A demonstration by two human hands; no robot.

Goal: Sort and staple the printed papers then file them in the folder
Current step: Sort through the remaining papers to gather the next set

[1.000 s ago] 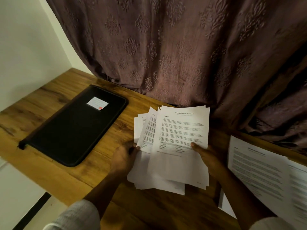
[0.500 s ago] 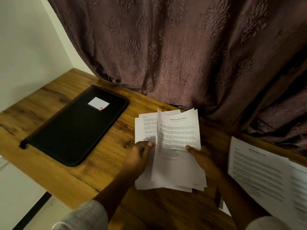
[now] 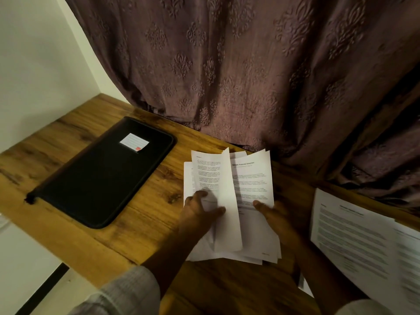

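Dim desk corner.
Mauve embossed fabric curtain [image 3: 250, 76] hangs behind a brown wood-grain table [image 3: 141, 226], beside a plain white wall [image 3: 34, 64].

**Two hands, both gripping**

The left hand [image 3: 198, 212] reaches in from the near left, its forearm bare below a pale grey knitted sleeve [image 3: 127, 289]. Its curled fingers and thumb pinch one of the white printed paper sheets [image 3: 251, 178]. The right hand [image 3: 276, 215] comes from the near right, thumb laid on top and fingers hidden beneath.
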